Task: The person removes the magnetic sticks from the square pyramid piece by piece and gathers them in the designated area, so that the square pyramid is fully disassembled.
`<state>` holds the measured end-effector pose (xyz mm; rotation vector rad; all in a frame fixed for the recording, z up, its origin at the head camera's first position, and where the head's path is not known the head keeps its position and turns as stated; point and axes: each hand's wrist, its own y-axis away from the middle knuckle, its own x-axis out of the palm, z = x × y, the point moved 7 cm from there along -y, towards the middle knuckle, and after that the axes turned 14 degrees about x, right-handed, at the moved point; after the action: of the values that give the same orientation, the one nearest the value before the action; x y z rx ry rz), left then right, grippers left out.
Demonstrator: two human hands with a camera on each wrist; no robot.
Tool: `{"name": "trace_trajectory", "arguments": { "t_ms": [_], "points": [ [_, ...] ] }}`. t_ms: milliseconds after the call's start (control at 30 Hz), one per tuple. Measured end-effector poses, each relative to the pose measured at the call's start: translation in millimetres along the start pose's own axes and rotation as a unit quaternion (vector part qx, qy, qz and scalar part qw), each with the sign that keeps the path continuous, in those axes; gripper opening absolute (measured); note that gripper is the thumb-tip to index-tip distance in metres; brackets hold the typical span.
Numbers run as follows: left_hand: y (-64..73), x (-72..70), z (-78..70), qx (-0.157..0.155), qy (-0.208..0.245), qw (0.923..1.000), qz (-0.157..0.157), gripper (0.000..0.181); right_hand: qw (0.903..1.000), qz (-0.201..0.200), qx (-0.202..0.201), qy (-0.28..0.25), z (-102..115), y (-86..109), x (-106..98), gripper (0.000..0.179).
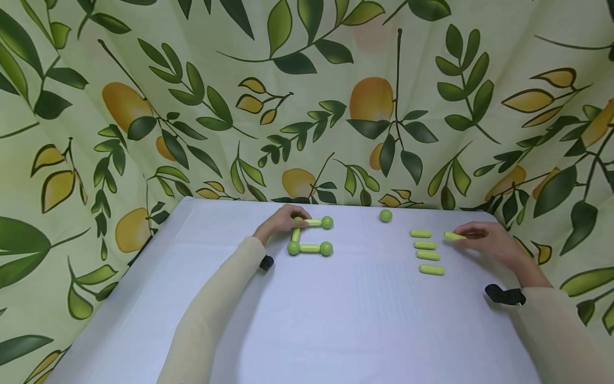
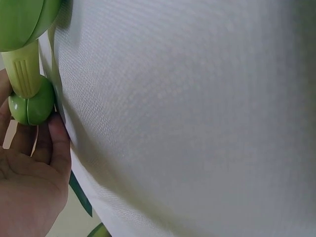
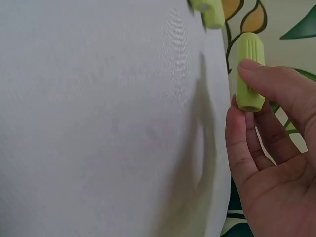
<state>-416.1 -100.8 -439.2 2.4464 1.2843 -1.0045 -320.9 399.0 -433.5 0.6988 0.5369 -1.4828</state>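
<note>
On the white table, three yellow-green rods and several green balls are joined in a square-cornered frame (image 1: 310, 248) open to the right. My left hand (image 1: 283, 220) holds the ball at its far left corner, and in the left wrist view the fingers curl around that green ball (image 2: 32, 106) at a rod's end. Over at the right, my right hand (image 1: 489, 242) pinches a single rod (image 1: 452, 236) between thumb and fingers. Close up in the right wrist view, this ribbed rod (image 3: 251, 74) has flat, tapered ends. The left hand partly covers the corner ball.
Several loose rods (image 1: 428, 255) lie in a column just left of the right hand. A lone green ball (image 1: 385, 215) sits near the table's far edge. Behind the table (image 1: 326, 314) hangs a leaf-and-fruit patterned curtain (image 1: 316, 133).
</note>
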Motion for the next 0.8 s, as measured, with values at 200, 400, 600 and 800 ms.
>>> {"name": "trace_trajectory", "arguments": {
  "t_ms": [200, 400, 600, 800],
  "points": [
    [0.8, -0.7, -0.5, 0.004, 0.002, 1.0, 0.001, 0.019, 0.9997, -0.001, -0.018, 0.014, -4.4, -9.8, -3.5, 0.032],
    [0.0, 0.0, -0.2, 0.001, 0.003, 1.0, 0.001, 0.019, 0.9998, 0.0, -0.003, 0.018, -17.8, -14.3, -7.5, 0.034],
    [0.0, -0.5, 0.5, -0.004, 0.003, 1.0, -0.001, 0.019, 0.9996, 0.001, -0.002, 0.03, -26.3, -15.2, -10.0, 0.034],
    [0.5, -0.7, -0.8, -0.001, 0.006, 1.0, -0.002, 0.019, 0.9996, 0.004, 0.004, 0.026, -27.0, -14.8, -10.0, 0.033]
  ]
}}
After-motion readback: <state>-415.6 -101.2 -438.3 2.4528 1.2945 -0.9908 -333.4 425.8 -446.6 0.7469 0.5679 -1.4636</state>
